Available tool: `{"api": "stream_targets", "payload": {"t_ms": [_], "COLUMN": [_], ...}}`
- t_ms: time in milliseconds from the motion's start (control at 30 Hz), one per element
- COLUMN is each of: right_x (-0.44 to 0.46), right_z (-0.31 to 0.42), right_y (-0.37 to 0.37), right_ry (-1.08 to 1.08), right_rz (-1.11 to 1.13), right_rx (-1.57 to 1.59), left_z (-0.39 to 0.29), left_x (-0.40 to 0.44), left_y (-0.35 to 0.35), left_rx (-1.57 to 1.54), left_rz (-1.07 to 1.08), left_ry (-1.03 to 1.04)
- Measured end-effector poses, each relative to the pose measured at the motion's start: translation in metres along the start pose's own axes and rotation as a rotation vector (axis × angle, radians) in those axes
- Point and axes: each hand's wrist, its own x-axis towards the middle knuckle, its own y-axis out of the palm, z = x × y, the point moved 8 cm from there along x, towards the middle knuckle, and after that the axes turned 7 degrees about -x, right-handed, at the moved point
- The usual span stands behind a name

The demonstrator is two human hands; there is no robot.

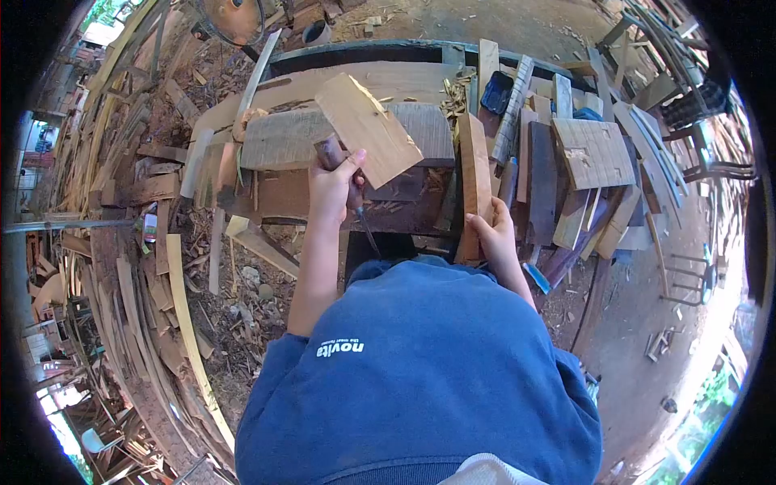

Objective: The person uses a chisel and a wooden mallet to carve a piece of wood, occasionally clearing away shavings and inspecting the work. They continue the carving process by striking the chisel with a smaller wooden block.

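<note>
My left hand point(333, 187) is closed around the dark wooden handle point(329, 152) of a tool whose thin metal end points down towards my body; its exact kind is unclear. The same hand's thumb presses on a pale, flat board point(368, 129) with a rough, splintered upper edge, held tilted above the bench. In my right hand point(495, 233) is the near end of a long, narrow reddish-brown plank point(475, 162), gripped between thumb and fingers. A thick grey weathered beam point(279, 139) lies behind the pale board.
Several offcuts, among them a notched square board point(594, 153), crowd the right side. A blue-black tray point(496, 91) sits among them. Long strips of wood point(190, 331) and chips cover the ground at left. A fan point(232, 18) stands at the far left.
</note>
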Motion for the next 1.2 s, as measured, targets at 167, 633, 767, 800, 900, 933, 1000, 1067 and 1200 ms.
{"api": "stream_targets", "payload": {"t_ms": [167,633,767,800,900,933,1000,1067,1200], "right_x": [-0.017,-0.034,-0.046,-0.050,-0.079,-0.084,-0.088,-0.091,-0.100], "right_z": [0.057,0.178,0.166,0.149,0.163,0.161,0.163,0.161,0.161], "right_y": [-0.005,0.051,0.061,0.068,0.072,0.073,0.074,0.072,0.073], "right_ry": [-0.077,-0.163,0.011,0.104,-0.035,0.021,-0.004,-0.032,-0.029], "right_rz": [-0.053,0.549,0.738,0.774,1.018,1.147,1.128,1.109,1.198], "right_rx": [-0.392,0.293,0.435,0.502,0.444,0.481,0.510,0.538,0.578], "left_z": [0.006,-0.040,-0.044,-0.041,-0.025,-0.022,-0.014,-0.014,-0.014], "left_x": [-0.003,-0.088,-0.112,-0.114,-0.100,-0.100,-0.102,-0.105,-0.106], "left_y": [0.008,0.037,0.039,0.042,0.034,0.035,0.030,0.036,0.041], "left_rx": [0.023,0.122,0.041,-0.018,-0.063,-0.079,-0.092,-0.134,-0.188], "left_rz": [0.037,0.293,0.246,0.324,0.505,0.561,0.547,0.612,0.728], "left_ry": [-0.017,-0.060,-0.240,-0.255,-0.325,-0.371,-0.378,-0.422,-0.415]}}
